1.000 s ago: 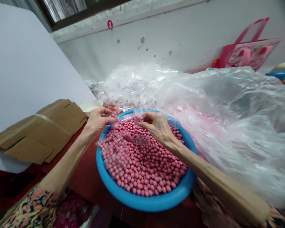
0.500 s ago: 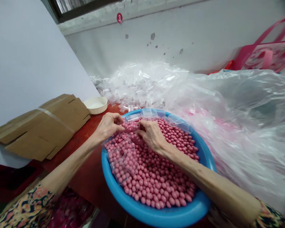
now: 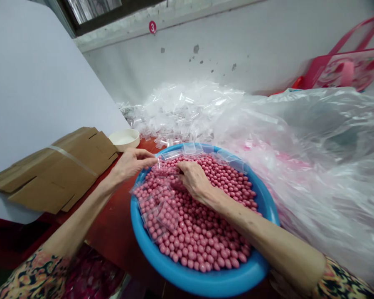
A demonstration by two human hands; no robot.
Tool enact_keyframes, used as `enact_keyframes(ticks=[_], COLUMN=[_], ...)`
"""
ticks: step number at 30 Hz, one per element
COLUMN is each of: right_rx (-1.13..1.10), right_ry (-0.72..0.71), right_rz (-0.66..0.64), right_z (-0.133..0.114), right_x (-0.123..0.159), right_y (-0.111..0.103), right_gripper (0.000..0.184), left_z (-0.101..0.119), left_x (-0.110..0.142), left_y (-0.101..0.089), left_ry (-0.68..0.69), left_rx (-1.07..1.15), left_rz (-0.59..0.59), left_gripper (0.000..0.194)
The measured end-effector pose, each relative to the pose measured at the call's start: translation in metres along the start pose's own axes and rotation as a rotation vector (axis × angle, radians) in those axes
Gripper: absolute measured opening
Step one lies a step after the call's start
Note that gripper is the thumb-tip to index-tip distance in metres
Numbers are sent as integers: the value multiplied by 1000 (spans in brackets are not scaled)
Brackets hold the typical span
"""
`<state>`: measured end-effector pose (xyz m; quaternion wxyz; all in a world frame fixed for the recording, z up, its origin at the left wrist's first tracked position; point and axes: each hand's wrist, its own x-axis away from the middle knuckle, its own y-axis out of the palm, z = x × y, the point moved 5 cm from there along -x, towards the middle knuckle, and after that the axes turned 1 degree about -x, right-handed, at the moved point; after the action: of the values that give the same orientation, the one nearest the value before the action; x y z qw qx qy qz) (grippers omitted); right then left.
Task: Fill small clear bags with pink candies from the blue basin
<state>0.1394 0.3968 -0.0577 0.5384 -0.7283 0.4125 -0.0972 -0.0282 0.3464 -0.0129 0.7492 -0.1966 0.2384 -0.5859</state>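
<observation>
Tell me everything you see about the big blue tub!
The blue tub is round and wide with a smooth rim, and looks like plastic. It stands upright on the reddish table, holding lots of pink balls. Clear, flat packets lie along its far rim. The right hand is over it; the left hand is near its far-left rim.

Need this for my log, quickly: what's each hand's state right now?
Left hand: closed, pinching the edge of a clear packet.
Right hand: curled over pink balls; whether it's holding anything cannot be told.
</observation>
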Motion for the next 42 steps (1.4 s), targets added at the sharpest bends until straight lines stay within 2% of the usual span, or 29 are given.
enact_keyframes(ticks=[4,7,10,19,25,27,30,33,35,39,42], right_rx=[16,29,41,20,-18,-38,-52,-40,-25,38,88], right_ry=[-34,-49,-70,-141,-146,-124,-57,10,19,-24,-52], right_rz=[-14,-40,-54,-30,-20,-8,57,100,73,-36,-29], right_z=[-1,-4,-6,-7,-6,-5,0,9,13,12,11], right_x=[1,1,2,9,4,2,6,20,32,52,63], right_y=[0,-3,-5,-5,-4,-14,-42,-70,-77,-57,-38], right_gripper=[13,16,16,16,14,11,9,11,11,19,19], left_z=[-5,-5,-6,-13,-15,-14,-13,-11,-9,-3,2], left_x=[-13,-25,-30,-14,-14,-13,-12,-9,-8,-9,-10], left_y=[-11,-4,4,0,5,6,6,3,1,4,8], left_ry=[-9,14,21,24,34,46,72,91,105,149,187], left_rx=[-11,-44,-27,130,50,-5,-72,-115,-142,-225,-315], left_rz=[144,96,42,233,188,166,133,105,85,28,-3], left_gripper=[26,26,15,12,9,6,7,12,14,11,7])
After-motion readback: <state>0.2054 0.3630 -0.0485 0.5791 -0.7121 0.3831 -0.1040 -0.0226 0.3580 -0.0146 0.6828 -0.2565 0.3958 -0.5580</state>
